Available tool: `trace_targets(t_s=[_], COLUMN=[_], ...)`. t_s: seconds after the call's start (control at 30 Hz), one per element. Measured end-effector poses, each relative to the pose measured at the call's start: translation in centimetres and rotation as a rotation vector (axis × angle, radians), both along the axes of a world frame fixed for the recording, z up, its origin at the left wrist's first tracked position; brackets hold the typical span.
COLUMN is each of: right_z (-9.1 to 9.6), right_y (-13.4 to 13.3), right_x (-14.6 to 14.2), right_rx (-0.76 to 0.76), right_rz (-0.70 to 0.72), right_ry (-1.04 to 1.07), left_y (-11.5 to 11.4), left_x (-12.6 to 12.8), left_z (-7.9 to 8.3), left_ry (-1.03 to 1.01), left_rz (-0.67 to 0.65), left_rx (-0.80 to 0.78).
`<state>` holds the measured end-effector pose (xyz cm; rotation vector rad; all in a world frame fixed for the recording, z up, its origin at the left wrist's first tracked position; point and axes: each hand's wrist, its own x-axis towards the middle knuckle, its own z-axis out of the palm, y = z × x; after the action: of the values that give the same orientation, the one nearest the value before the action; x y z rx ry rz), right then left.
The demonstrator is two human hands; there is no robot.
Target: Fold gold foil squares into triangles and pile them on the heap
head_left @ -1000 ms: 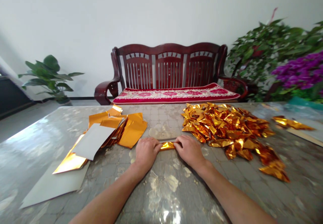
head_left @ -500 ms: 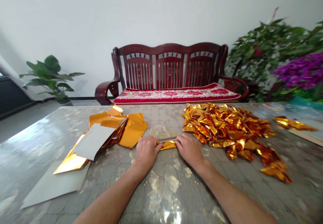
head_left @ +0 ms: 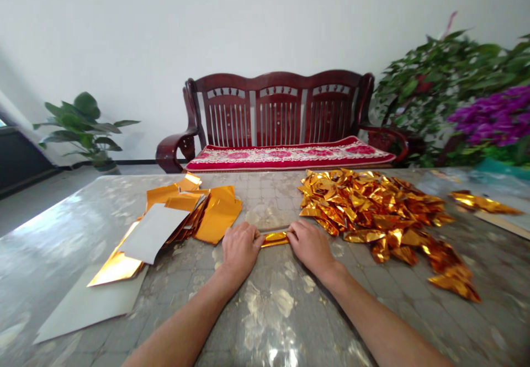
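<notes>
Between my hands lies a narrow folded strip of gold foil paper (head_left: 275, 239), low over the table. My left hand (head_left: 242, 245) is closed on its left end, thumb toward the middle. The right end is pinched by my right hand (head_left: 308, 244); both ends of the strip are hidden under the fingers. To the left is a loose pile of flat gold foil sheets (head_left: 219, 212), some showing a pale grey back (head_left: 155, 232). On the right rises a heap of folded gold foil pieces (head_left: 364, 201) with pointed ends.
The table (head_left: 265, 323) has a glossy, flower-patterned cover. Apart from the heap, one folded foil piece (head_left: 484, 201) rests at the right near clear plastic. A wooden bench (head_left: 277, 107) with a red cushion (head_left: 290, 154) stands behind, between a potted plant (head_left: 85, 124) and purple flowers (head_left: 492, 116).
Both hands keep their grip on the foil strip and have barely moved. Its shiny visible face looks slightly changed in shape. The piles are the same.
</notes>
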<state>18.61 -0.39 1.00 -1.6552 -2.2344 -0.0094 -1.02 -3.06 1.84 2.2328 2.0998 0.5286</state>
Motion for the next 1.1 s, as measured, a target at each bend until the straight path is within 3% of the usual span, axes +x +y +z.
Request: trace_targets(t_s=[0.2,0.37,0.53,0.73,0.93,1.1], right_z=[-0.1,-0.2,-0.1,0.1,0.0,-0.3], right_y=[0.0,0.0,0.0,0.0,0.1,0.0], right_x=[0.0,0.1,0.2,0.2,0.1,0.4], right_rx=[-0.001,0.002,-0.007,-0.028,-0.021,0.028], right_rz=[0.004,-0.006,-0.017,-0.033,-0.099,-0.027], right_ry=[0.0,-0.002,0.009,0.027,0.072,0.069], left_y=[0.2,0.0,-0.2,0.0,-1.4,-2.6], left_x=[-0.4,-0.4,-0.1,-0.3,0.7,1.9], left_z=[-0.3,-0.5,-0.7,-0.7,0.0,-0.1], left_ry=[0.014,0.032,0.12,0.201,0.349,0.368], left_rz=[0.032,0.012,-0.192,-0.489,-0.449,-0.383], left_rx=[-0.001,0.106,0.161,0.088,0.076,0.093])
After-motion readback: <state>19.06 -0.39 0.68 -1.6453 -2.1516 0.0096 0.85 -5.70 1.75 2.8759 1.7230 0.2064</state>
